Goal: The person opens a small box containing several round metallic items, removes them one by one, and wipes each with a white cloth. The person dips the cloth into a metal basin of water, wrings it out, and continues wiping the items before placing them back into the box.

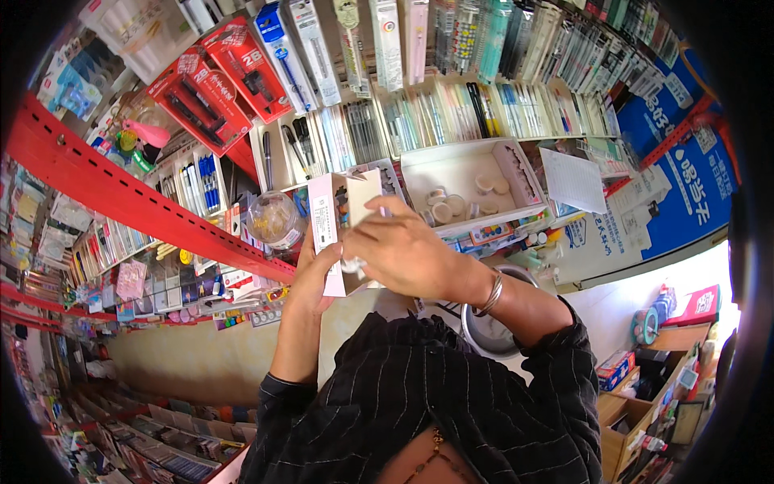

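Note:
My left hand [314, 275] grips a small pale pink cardboard box [325, 227] by its side, with the thumb over the edge. The box is tilted and open; a printed label is on the side facing me. My right hand [402, 248] reaches over the opening, fingers bent, pinching a crumpled white piece [355, 267] that looks like tissue or cloth. The fingers hide part of the box's inside. Just right of the hands, a larger open white box [459, 163] holds several small round tubs [442, 212]. A clear round jar [276, 221] stands left of the box.
Trays of pens [417, 124] line the shelf behind the hands, below hanging pen packs [387, 45]. A red perforated metal upright [151, 199] slants across the left. Below the right forearm stands a metal basin [493, 333]. Wooden drawers [632, 417] are at the lower right.

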A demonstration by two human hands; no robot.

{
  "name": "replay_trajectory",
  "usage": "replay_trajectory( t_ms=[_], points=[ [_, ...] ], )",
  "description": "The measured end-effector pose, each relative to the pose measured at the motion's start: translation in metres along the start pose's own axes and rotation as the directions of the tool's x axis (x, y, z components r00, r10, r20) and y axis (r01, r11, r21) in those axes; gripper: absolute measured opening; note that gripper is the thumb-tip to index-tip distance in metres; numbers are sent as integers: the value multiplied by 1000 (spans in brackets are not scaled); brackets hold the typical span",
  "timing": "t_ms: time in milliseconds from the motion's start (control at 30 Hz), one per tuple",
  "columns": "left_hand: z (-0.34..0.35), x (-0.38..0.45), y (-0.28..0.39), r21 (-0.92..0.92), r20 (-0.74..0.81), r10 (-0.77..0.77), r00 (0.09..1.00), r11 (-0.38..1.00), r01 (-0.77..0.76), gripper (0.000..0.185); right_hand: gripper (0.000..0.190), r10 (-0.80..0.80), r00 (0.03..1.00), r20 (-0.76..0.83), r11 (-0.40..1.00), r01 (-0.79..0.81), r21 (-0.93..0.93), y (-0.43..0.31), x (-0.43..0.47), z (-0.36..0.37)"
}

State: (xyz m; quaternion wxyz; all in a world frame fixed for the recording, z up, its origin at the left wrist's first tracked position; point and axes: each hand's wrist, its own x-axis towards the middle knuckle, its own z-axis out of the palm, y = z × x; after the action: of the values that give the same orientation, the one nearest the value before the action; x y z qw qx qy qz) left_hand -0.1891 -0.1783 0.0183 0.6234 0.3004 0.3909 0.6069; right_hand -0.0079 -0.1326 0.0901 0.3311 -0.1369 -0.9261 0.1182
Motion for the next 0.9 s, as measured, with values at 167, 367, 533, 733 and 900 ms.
replay_trajectory(
  t_ms=[167,367,533,733,900],
  points=[
    [-5,-1,-8,-131,-56,-225,973,968,216,51,13,125,969,-213,989,-140,-55,14,11,4],
    [8,-4,-19,39,8,-159,987,987,158,53,15,209,924,-320,934,-285,-214,27,13,19],
    [6,-5,-22,-103,-17,-250,968,964,247,57,14,282,939,-195,929,-318,-188,26,9,27],
    [6,0,-20,-130,-2,-259,966,958,257,60,8,156,984,-86,979,-166,-116,19,4,17],
    [9,-5,-13,-168,9,-291,957,943,288,62,5,48,999,-2,995,-48,-91,14,2,7]
  ],
)
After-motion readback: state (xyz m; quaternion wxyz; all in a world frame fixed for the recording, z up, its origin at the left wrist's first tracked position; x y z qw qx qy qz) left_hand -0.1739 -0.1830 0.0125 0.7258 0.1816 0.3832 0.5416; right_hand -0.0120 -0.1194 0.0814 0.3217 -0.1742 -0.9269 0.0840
